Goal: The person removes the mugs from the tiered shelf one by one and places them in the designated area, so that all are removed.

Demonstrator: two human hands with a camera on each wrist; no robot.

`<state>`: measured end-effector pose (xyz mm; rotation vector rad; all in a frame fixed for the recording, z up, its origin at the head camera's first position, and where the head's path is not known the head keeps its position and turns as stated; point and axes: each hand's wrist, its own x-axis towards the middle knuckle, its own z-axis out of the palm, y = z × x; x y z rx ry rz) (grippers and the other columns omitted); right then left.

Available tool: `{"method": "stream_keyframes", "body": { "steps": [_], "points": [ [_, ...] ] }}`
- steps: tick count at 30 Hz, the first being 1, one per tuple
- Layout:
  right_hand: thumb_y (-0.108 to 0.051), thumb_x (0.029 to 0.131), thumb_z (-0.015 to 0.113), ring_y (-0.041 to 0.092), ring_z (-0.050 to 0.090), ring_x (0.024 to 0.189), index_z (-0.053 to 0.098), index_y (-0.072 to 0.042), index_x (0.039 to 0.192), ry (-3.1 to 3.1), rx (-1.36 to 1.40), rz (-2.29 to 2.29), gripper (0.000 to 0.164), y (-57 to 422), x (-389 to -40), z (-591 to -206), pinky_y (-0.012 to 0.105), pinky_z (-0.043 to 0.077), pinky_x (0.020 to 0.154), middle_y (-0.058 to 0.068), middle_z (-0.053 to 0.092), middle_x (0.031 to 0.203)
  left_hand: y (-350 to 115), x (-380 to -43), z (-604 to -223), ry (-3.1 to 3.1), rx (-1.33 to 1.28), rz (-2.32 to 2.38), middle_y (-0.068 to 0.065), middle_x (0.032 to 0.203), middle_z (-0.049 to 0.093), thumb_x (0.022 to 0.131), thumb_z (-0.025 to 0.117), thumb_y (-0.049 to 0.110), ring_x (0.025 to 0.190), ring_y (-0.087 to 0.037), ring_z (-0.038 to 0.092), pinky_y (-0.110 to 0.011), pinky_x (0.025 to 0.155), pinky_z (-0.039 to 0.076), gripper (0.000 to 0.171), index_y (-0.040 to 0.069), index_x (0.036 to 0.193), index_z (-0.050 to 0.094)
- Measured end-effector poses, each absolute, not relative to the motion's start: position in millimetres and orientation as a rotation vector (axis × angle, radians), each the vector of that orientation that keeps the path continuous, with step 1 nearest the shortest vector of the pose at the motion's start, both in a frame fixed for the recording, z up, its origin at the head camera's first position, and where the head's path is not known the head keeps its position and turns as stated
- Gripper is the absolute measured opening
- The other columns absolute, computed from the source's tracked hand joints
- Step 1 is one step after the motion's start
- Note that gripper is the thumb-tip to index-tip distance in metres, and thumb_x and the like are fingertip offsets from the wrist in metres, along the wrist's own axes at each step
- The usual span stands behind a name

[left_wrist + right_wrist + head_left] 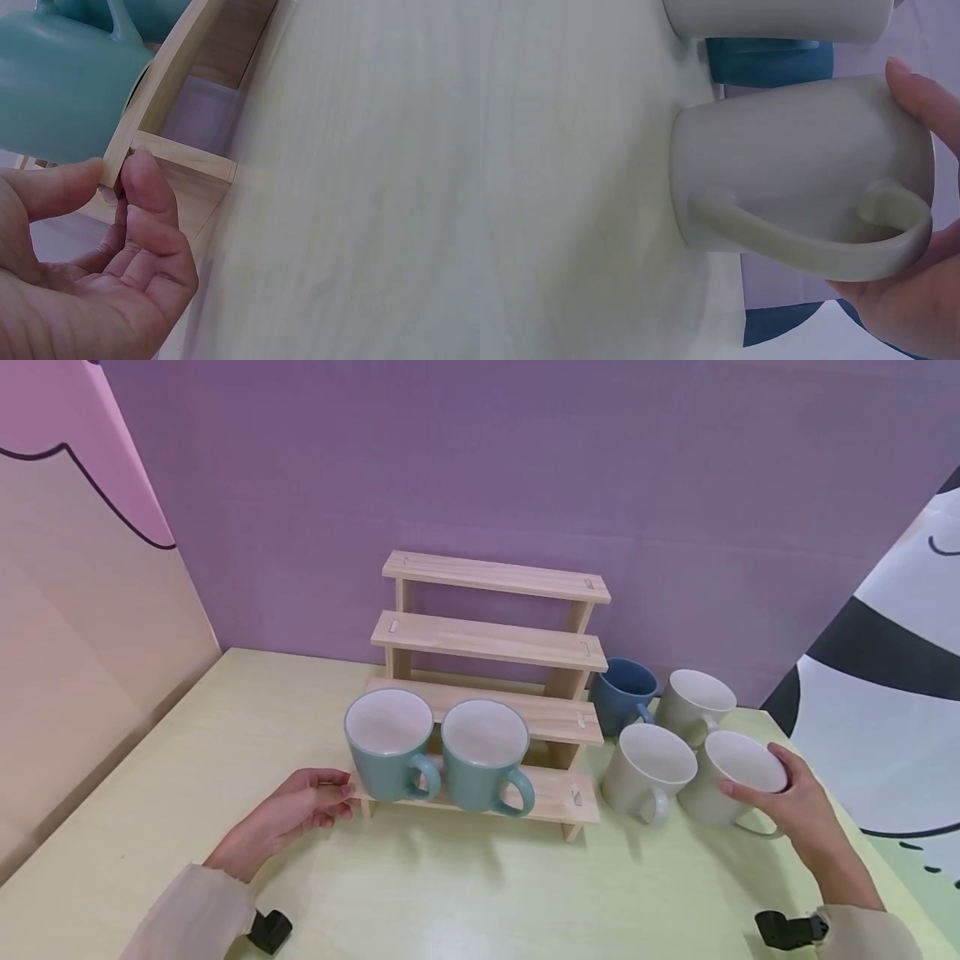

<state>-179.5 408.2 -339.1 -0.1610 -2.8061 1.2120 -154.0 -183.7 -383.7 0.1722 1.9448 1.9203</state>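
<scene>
My left hand (pixel 300 806) pinches the left end of the lowest board on a stepped wooden rack (pixel 491 639). In the left wrist view, the thumb lies on top of that board and the fingers curl beneath it. Two teal mugs with white insides, a left one (pixel 378 764) and a right one (pixel 480 785), stand upright side by side on this lowest step, handles toward the front right. At the right, my right hand (pixel 802 802) grips a white mug (pixel 795 150) near its rim, thumb and fingers on opposite sides. Its handle points toward me.
Another white mug (pixel 641 772) stands left of the held one. Behind are a further white mug (pixel 686 710) and a dark blue mug (pixel 615 706), close to the rack's right side. A purple wall (pixel 495 460) rises behind the pale table (pixel 420 893).
</scene>
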Motion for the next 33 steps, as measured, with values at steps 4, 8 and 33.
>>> {"method": "stream_keyframes", "body": {
  "steps": [4,8,33],
  "points": [
    [-0.03,0.088,0.067,0.03,0.037,0.112,-0.003,0.003,0.149,-2.844,-0.169,1.191,0.098,408,-181,-337,0.015,0.034,0.072,0.035,0.016,0.147,-183,-153,-384,1.937,0.161,1.927,0.005,0.082,0.064,0.096,0.054,0.016,0.074,-0.007,0.06,-0.02,0.062,0.045,0.018,0.002,0.107,0.052],
    [-0.032,0.089,0.066,0.045,0.029,0.12,-0.007,0.005,0.148,-2.876,-0.171,1.183,0.1,406,-180,-331,0.028,0.036,0.081,0.036,0.013,0.148,-183,-153,-385,1.932,0.163,1.928,0.004,0.082,0.064,0.096,0.054,0.016,0.074,-0.007,0.06,-0.02,0.062,0.045,0.016,0.003,0.104,0.053],
    [-0.028,0.092,0.062,0.033,0.005,0.146,0.001,-0.001,0.151,-2.754,-0.141,1.219,0.09,396,-158,-310,-0.008,0.015,0.092,0.022,0.002,0.158,-183,-153,-383,1.949,0.153,1.913,0.004,0.082,0.064,0.096,0.053,0.015,0.075,-0.008,0.06,-0.021,0.063,0.044,0.02,0.0,0.108,0.051]
  ]
}}
